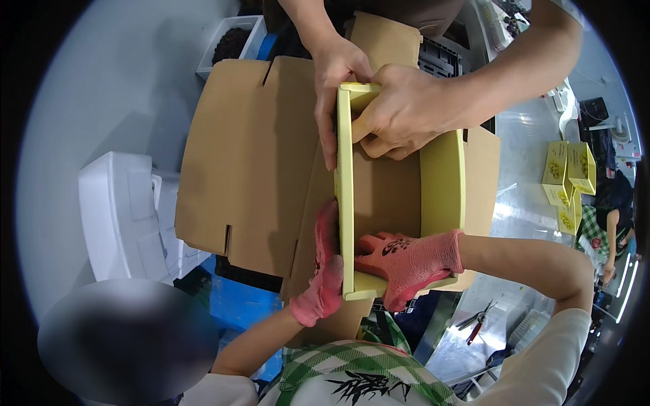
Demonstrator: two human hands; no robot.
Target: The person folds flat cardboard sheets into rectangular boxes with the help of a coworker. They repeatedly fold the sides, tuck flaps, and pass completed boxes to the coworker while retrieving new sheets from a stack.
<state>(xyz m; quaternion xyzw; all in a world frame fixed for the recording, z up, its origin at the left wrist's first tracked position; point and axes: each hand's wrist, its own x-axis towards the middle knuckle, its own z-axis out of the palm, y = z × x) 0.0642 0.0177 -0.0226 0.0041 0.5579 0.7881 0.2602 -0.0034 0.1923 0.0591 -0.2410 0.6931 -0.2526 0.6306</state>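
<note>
Currently both gloved hands are on the near end of the yellow box, which sits open-topped on flat brown cardboard. Left hand, pink glove, lies flat against the outside of the box's left wall, fingers pressed together. Right hand rests over the near end wall, fingers spread and reaching inside. Another person's bare hands grip the far end, one outside, one curled over the rim. Red-handled pliers lie on the surface at right, well apart; more yellow boxes stand farther right.
</note>
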